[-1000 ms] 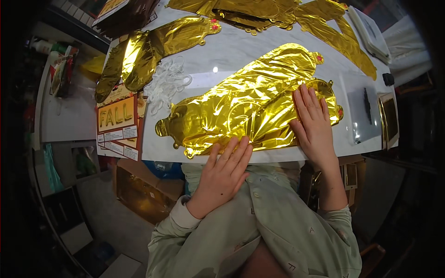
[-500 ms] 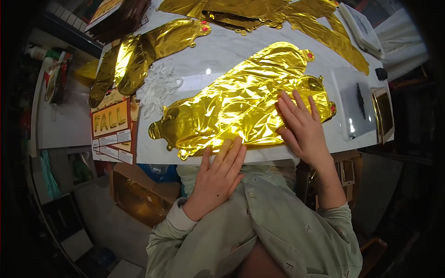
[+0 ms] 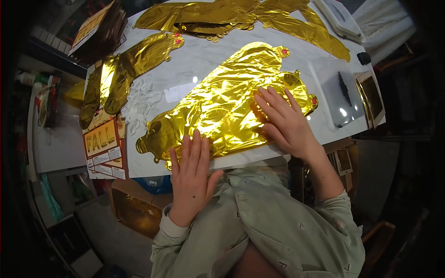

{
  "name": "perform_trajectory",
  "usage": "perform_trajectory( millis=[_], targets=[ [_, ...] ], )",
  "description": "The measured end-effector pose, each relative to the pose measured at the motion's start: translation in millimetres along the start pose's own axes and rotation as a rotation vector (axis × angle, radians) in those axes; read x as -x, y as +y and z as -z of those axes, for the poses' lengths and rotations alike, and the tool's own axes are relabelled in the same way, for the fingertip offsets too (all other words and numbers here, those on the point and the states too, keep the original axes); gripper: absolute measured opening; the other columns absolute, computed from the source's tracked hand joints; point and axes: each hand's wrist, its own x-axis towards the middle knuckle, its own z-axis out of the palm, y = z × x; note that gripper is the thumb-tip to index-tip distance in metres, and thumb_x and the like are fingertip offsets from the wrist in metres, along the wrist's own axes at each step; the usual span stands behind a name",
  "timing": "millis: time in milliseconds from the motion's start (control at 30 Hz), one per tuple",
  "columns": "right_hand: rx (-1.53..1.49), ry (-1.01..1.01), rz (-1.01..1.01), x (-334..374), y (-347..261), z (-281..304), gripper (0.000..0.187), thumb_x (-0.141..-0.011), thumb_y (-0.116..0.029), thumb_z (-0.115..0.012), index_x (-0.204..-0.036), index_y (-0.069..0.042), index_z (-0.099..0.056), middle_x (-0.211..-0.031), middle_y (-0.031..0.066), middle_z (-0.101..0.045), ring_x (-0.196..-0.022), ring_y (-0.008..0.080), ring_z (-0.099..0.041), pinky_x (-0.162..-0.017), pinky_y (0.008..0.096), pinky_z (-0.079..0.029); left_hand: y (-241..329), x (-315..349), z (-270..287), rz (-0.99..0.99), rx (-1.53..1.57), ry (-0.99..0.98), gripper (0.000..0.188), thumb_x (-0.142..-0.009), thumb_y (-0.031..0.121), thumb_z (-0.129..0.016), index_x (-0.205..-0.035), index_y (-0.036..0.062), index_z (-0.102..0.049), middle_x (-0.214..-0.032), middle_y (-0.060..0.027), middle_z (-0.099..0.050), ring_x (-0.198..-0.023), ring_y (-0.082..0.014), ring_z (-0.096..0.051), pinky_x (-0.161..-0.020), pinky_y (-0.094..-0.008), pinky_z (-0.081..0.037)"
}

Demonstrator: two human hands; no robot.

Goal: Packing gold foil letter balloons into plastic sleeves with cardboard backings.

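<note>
A shiny gold foil balloon (image 3: 211, 99), uninflated and folded flat, lies across the near part of the table. My right hand (image 3: 289, 125) rests on its right end, fingers stretched out over the foil. Near the balloon's lower left edge is my left hand (image 3: 191, 173), its fingertips on the foil and its thumb spread away. Neither hand grips anything. Small tabs with red marks stick out at the balloon's right ends. A bundle of white string or ribbon (image 3: 141, 102) lies just left of it.
More flat gold balloons (image 3: 199, 18) lie along the far side, and another folded one (image 3: 134, 62) at the left. Printed orange packages (image 3: 103, 143) sit at the left edge, with a package stack (image 3: 97, 30) behind. A clear plastic sleeve (image 3: 333, 92) lies right.
My left hand has slid left along the balloon's near edge, and its thumb has spread. The right hand stays flat on the right end. The whole view has shifted somewhat.
</note>
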Motion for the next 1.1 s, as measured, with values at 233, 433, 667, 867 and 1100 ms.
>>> perform_trajectory(
  millis=[233,433,667,867,1100],
  targets=[
    [-0.134,-0.068,0.286,-113.5,3.4,-5.0,0.026,-0.104,-0.025,-0.064,-0.123,-0.008,-0.07,-0.121,0.0134,-0.068,-0.12,0.0368,-0.063,-0.106,0.0492,-0.048,18.7,-2.6,-7.5,-0.099,0.027,-0.083,0.097,-0.089,0.037,-0.08,-0.166,-0.0009,-0.036,-0.175,-0.0237,-0.028,-0.164,-0.0416,-0.024,-0.128,-0.067,-0.017],
    [-0.138,-0.041,0.331,-144.5,-6.8,-55.9,0.014,-0.103,-0.021,-0.064,-0.104,-0.007,-0.067,-0.102,0.011,-0.064,-0.102,0.0345,-0.063,-0.091,0.0476,-0.049,17.2,1.1,-18.4,-0.115,-0.007,-0.058,0.095,-0.089,0.039,-0.08,-0.164,-0.0034,-0.039,-0.175,-0.0238,-0.03,-0.163,-0.04,-0.026,-0.128,-0.0655,-0.017],
    [-0.172,-0.125,0.327,-137.9,-24.0,-53.7,0.013,-0.104,-0.02,-0.064,-0.104,-0.008,-0.066,-0.102,0.0106,-0.064,-0.105,0.0331,-0.063,-0.093,0.0468,-0.047,12.9,7.0,-26.9,-0.117,-0.003,-0.036,0.089,-0.095,0.043,-0.073,-0.163,-0.005,-0.039,-0.174,-0.024,-0.032,-0.163,-0.0383,-0.028,-0.13,-0.0616,-0.012],
    [-0.191,-0.141,0.313,-135.1,-24.0,-51.0,0.011,-0.103,-0.019,-0.064,-0.103,-0.009,-0.066,-0.102,0.0102,-0.064,-0.106,0.033,-0.062,-0.095,0.0457,-0.046,15.4,6.6,-25.7,-0.102,-0.027,-0.015,0.088,-0.097,0.046,-0.071,-0.164,-0.0009,-0.04,-0.174,-0.0188,-0.035,-0.163,-0.0325,-0.03,-0.13,-0.0571,-0.012],
    [-0.223,-0.143,0.304,-136.0,-17.4,-52.6,0.009,-0.097,-0.014,-0.07,-0.104,-0.01,-0.067,-0.102,0.0101,-0.066,-0.105,0.0335,-0.063,-0.096,0.0463,-0.046,16.2,6.6,-26.7,-0.103,-0.016,-0.016,0.089,-0.096,0.045,-0.073,-0.164,-0.0018,-0.04,-0.174,-0.0194,-0.034,-0.163,-0.0336,-0.03,-0.13,-0.0578,-0.013]
  ],
)
